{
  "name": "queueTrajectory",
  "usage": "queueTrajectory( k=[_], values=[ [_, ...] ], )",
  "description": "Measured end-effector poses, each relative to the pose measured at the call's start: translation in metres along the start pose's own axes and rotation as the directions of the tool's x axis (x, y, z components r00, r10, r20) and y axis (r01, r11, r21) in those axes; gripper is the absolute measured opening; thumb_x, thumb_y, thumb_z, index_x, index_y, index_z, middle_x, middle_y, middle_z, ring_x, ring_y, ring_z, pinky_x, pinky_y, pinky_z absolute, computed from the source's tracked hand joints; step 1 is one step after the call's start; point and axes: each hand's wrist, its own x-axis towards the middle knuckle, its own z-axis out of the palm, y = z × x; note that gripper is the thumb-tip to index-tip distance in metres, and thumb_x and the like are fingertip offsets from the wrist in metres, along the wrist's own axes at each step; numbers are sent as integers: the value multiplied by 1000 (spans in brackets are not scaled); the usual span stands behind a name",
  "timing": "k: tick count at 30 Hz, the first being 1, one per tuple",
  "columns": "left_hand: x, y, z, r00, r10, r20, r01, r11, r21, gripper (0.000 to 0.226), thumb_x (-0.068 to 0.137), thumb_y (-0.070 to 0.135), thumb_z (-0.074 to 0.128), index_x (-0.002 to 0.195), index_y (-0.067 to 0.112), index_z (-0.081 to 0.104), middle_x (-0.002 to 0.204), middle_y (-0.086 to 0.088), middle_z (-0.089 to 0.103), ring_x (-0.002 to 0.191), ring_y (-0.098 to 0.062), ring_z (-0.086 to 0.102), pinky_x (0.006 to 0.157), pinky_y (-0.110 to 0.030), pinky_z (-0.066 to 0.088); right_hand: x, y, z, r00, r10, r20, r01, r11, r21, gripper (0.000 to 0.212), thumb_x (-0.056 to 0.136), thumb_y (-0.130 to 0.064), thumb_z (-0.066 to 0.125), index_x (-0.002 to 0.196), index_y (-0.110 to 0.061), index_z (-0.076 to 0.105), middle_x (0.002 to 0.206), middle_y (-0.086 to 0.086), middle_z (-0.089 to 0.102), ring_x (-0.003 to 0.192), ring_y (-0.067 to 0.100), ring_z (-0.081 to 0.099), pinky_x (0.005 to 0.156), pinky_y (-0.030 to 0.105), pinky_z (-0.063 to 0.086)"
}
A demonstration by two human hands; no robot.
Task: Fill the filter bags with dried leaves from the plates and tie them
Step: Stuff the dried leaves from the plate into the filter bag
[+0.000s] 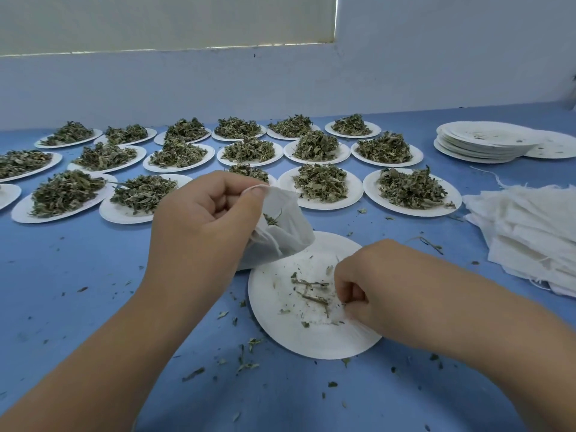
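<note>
Holds a white filter bag (290,241) above the far rim of the near plate (311,341), mouth gaping toward the camera. Cannot tell whether the bag's lower end touches that rim or hangs just clear of it. Shows only a few green leaves (271,219) inside the mouth, with the rest of the filling hidden by the cloth.

Pinches the bag's rim in the left hand (199,219), thumb pressed to the curled forefinger, knuckles up, the other fingers folded in. Covers the bag's left side with that hand.

Rests the right hand (367,288) low on the plate's right side, fingers curled tight beside a few bare stems (311,291) and crumbs. Keeps the fingertips tucked under, so cannot tell whether anything is caught between them. Loses both forearms past the lower edge.

Beyond: plates heaped with dried leaves (321,183) in rows, one half hidden behind the left hand, the leftmost cut off. Far right, a stack of empty plates (480,145). Nearer right, a pile of unfilled bags (536,232), clipped by the edge. Everywhere on the blue surface (93,275), leaf scraps.
</note>
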Motion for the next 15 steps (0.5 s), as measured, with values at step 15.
queueTrajectory(
  k=[15],
  values=[
    [3, 2, -6, 998, -20, -66, 17, 998, -57, 17, 90, 16, 63, 77, 26, 70, 45, 8, 51, 39, -5, 43, 41, -15, 38, 12, 10, 1, 969, 2, -247, 97, 916, 390, 9, 86, -30, 69, 90, -36, 72, 70, -26, 63, 75, -15, 56, 64, 2, 41]
  ],
)
